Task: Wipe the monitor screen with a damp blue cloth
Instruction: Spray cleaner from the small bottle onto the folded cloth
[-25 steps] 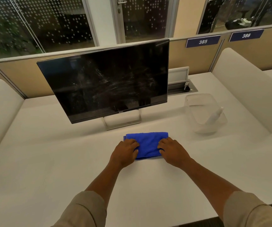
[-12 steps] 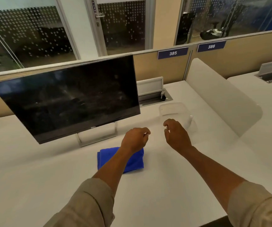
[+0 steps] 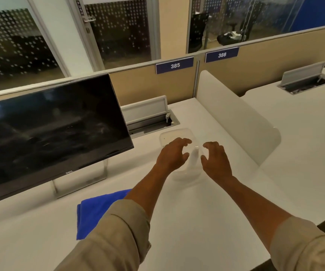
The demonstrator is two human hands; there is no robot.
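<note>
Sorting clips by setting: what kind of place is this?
Likely an open-plan office: numbered desk signs, partitions between white desks, a monitor.

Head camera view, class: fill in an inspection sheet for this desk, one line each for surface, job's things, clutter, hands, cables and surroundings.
Surface: white desk, with a white divider on its right side.
Job's things: blue cloth lies folded on the desk, partly hidden by the left sleeve; monitor stands upright, screen dark and smeared.
Clutter: clear plastic container with a white bottle inside.
Hands: left hand and right hand hover over the container, fingers loosely curled, holding nothing.
Cables: nothing seen; open cable hatch behind the monitor.
Surroundings: partition labels 385 and 386; glass walls beyond.
</note>
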